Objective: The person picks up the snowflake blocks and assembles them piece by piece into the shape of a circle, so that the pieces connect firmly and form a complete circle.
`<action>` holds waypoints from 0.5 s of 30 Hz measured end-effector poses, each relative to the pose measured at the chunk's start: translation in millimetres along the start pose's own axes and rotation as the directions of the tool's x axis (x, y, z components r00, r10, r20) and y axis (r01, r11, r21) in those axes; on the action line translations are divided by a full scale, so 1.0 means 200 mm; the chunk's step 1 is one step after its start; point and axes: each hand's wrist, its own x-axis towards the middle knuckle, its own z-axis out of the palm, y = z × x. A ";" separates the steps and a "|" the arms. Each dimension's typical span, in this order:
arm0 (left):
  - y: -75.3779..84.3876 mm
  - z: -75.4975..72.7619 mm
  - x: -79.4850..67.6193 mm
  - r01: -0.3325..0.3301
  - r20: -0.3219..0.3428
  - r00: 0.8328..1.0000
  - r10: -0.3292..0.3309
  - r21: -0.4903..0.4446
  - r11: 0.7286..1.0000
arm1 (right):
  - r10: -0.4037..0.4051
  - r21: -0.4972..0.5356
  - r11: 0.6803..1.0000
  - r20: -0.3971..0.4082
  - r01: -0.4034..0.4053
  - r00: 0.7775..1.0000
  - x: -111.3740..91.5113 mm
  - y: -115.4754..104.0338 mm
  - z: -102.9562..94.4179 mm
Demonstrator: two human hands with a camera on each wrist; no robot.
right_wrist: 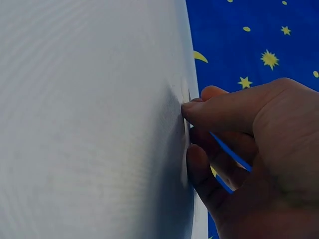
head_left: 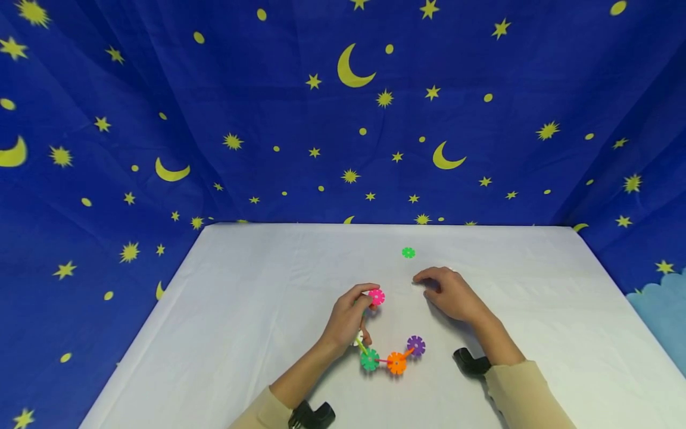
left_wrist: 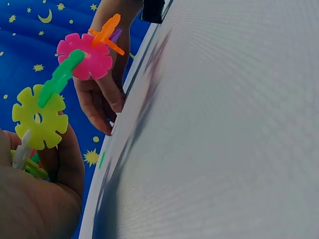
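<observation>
My left hand [head_left: 343, 322] grips a chain of notched plastic snowflake discs, pinching a pink disc [head_left: 377, 297] between thumb and fingers. From below the palm the chain hangs out to the right, through a teal-green disc [head_left: 369, 360] and an orange disc [head_left: 396, 363] to a purple disc [head_left: 415, 345]. A yellow disc [left_wrist: 40, 118] of the chain shows large in the left wrist view. My right hand [head_left: 455, 296] reaches down to the table, its fingers bent and thumb apart from the forefinger. Its fingertips [right_wrist: 195, 110] are at a thin whitish edge on the tabletop.
A loose bright green disc [head_left: 408, 252] lies on the white-covered table [head_left: 268, 286], beyond my right hand. Black devices [head_left: 471, 362] sit at both wrists. A blue curtain [head_left: 300, 119] with yellow moons and stars rises behind the table and along its sides.
</observation>
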 end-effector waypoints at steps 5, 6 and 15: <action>-0.01 0.00 0.00 0.006 0.000 1.000 -0.006 0.001 1.000 | 0.008 -0.019 1.000 -0.025 -0.009 1.000 0.00 -0.01 0.00; -0.01 0.00 0.00 0.006 0.000 1.000 -0.006 0.000 1.000 | 0.007 -0.018 1.000 -0.024 -0.008 1.000 0.00 -0.01 0.00; 0.00 -0.01 -0.01 0.017 -0.002 1.000 -0.017 -0.004 1.000 | 0.108 0.131 0.985 0.029 -0.111 0.994 0.00 0.00 -0.01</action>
